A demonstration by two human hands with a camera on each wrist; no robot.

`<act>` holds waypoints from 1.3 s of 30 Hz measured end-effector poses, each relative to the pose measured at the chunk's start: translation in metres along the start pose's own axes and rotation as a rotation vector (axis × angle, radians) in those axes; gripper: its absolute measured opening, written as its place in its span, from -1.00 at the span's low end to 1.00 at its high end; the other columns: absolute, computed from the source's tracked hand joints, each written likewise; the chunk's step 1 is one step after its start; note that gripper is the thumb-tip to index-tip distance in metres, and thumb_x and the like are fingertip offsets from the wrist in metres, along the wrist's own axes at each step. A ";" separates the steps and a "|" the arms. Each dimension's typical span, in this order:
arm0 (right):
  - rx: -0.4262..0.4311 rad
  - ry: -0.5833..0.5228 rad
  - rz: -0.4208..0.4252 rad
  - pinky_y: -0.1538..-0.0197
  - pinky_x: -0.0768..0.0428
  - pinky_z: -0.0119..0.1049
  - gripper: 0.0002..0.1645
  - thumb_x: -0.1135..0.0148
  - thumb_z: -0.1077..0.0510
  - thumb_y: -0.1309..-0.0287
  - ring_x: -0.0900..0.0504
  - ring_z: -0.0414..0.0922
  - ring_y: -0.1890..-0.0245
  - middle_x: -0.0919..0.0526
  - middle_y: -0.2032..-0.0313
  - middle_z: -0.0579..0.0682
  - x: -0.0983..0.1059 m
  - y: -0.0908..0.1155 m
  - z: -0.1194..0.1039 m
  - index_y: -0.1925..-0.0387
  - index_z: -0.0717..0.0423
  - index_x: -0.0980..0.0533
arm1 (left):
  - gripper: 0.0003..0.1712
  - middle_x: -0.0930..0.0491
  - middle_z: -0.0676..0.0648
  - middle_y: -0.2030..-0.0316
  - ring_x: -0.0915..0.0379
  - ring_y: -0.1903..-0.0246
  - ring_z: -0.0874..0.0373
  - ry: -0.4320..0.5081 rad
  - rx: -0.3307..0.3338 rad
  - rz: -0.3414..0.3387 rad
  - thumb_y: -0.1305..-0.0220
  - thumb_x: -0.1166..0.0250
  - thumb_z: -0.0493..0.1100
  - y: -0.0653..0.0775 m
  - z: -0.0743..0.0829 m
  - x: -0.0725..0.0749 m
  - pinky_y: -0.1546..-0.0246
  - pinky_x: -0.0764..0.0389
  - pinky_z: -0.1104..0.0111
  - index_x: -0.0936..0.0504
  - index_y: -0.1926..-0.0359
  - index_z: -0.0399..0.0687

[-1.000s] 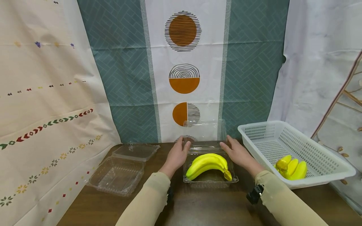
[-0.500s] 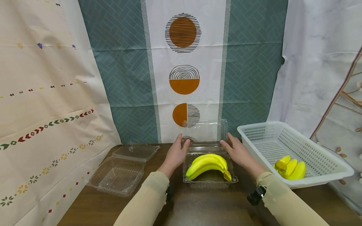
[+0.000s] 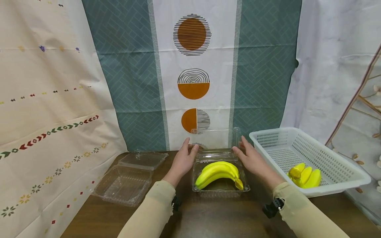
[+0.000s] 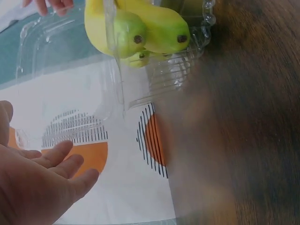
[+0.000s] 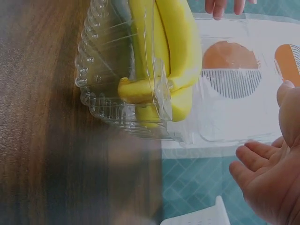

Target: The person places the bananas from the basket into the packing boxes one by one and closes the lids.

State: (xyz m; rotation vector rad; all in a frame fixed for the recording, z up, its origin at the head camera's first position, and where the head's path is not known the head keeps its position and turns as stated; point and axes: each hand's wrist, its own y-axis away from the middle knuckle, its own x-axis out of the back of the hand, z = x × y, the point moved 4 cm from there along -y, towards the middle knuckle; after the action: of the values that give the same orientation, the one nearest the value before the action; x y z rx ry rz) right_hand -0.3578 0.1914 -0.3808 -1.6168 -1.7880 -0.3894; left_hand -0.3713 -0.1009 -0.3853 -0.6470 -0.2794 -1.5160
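Note:
In the head view a clear plastic clamshell container (image 3: 221,195) stands mid-table with its lid (image 3: 215,138) raised at the back. A bunch of yellow bananas (image 3: 218,173) lies in its base, green tips to the left and stem to the right. My left hand (image 3: 183,161) is spread beside the lid's left edge, fingers extended. On the other side, my right hand (image 3: 252,160) has its fingers stretched out near the lid's right edge. Both wrist views show a gap between each palm and the lid; neither hand grips anything.
A second clear clamshell (image 3: 123,185), lid folded back, sits on the brown table (image 3: 214,218) at left. At right, a white perforated basket (image 3: 336,190) holds another banana bunch (image 3: 306,177). Patterned curtains (image 3: 131,82) hang behind and at both sides.
Both hands have drawn slightly outward and upward from the lid's sides, with a wider gap now. The lid stays raised, and the bananas have not moved.

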 end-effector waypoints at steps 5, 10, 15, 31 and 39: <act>0.007 -0.022 0.008 -0.57 -0.25 0.37 0.15 0.04 -0.35 -0.73 -0.19 0.42 -0.63 -0.08 -0.67 0.46 0.001 0.007 -0.001 -0.78 0.23 0.35 | -0.06 -0.45 -0.20 -0.55 -0.37 -0.53 -0.25 0.006 -0.008 -0.002 -0.74 -0.08 0.30 0.005 0.004 0.002 -0.53 -0.33 -0.23 0.00 -0.80 -0.07; 0.020 -0.057 0.013 -0.57 -0.27 0.35 0.15 0.02 -0.34 -0.73 -0.21 0.41 -0.63 -0.10 -0.67 0.46 0.002 0.012 -0.002 -0.79 0.23 0.34 | -0.08 -0.43 -0.24 -0.56 -0.33 -0.55 -0.25 0.008 -0.033 -0.011 -0.75 -0.09 0.26 0.010 0.009 0.006 -0.56 -0.29 -0.21 -0.04 -0.79 -0.13; 0.049 -0.090 0.017 -0.57 -0.25 0.34 0.10 0.00 -0.25 -0.76 -0.21 0.43 -0.62 -0.12 -0.65 0.48 0.004 0.018 -0.004 -0.78 0.27 0.30 | -0.11 -0.44 -0.24 -0.55 -0.32 -0.56 -0.24 -0.009 -0.045 -0.020 -0.74 -0.09 0.28 0.017 0.014 0.008 -0.56 -0.31 -0.20 -0.12 -0.77 -0.11; 0.067 -0.083 0.005 -0.53 -0.30 0.38 -0.04 0.00 -0.17 -0.78 -0.24 0.46 -0.59 -0.20 -0.61 0.49 0.007 0.044 -0.003 -0.72 0.44 0.05 | -0.20 -0.45 -0.20 -0.55 -0.34 -0.55 -0.20 -0.014 -0.066 -0.024 -0.74 -0.08 0.28 0.042 0.014 0.011 -0.55 -0.32 -0.19 -0.28 -0.71 -0.07; 0.067 -0.048 0.022 -0.51 -0.34 0.41 -0.10 0.02 -0.16 -0.79 -0.34 0.44 -0.54 -0.30 -0.57 0.47 0.011 0.058 -0.006 -0.69 0.45 -0.07 | -0.14 -0.43 -0.14 -0.57 -0.43 -0.50 -0.20 -0.004 -0.054 -0.049 -0.69 -0.03 0.43 0.058 0.012 0.011 -0.49 -0.39 -0.23 -0.25 -0.73 0.09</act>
State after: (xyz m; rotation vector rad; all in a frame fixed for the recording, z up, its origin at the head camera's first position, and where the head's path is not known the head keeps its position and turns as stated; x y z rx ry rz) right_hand -0.3008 0.2060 -0.3820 -1.6100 -1.7981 -0.2797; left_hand -0.3116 -0.1078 -0.3821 -0.6903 -0.2598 -1.5740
